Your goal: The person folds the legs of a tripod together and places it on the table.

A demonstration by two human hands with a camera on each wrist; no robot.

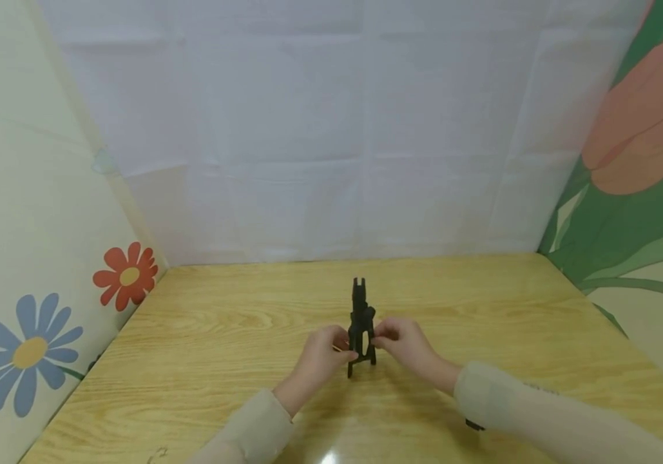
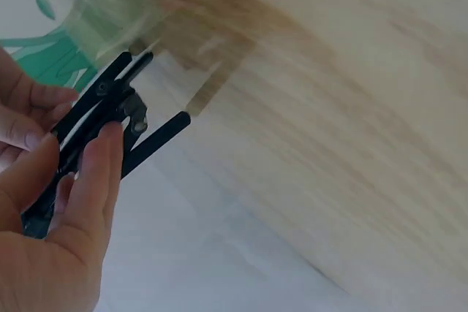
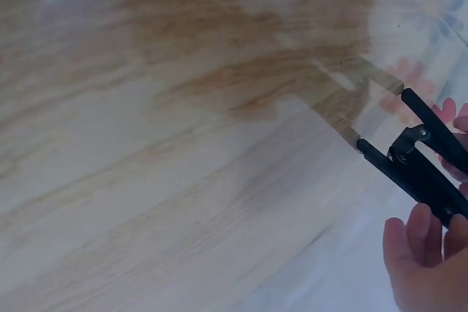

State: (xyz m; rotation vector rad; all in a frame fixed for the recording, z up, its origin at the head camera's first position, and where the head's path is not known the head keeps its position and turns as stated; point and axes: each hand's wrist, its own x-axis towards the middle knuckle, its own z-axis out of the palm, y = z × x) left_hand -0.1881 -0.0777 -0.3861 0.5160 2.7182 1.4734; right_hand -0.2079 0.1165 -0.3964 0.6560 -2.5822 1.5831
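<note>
A black folding stand (image 1: 359, 312) with narrow legs and a forked top stands upright on the table in the head view. On its left, my left hand (image 1: 321, 353) pinches the lower part between thumb and fingers. My right hand (image 1: 408, 345) holds the opposite leg with bent fingers. The left wrist view shows the hinged bars of the stand (image 2: 99, 111) between the left thumb and fingers. Seen from the right wrist, two leg tips of the stand (image 3: 387, 166) meet the tabletop, and the right fingers (image 3: 418, 231) lie along its side.
The glossy wood-grain table (image 1: 221, 303) reaches back to a white cloth backdrop (image 1: 331, 129). Flower-printed panels flank it, with a red flower (image 1: 128, 277) on the left and a large pink tulip (image 1: 644, 116) on the right. A small dark item (image 1: 474, 425) shows beneath the right sleeve.
</note>
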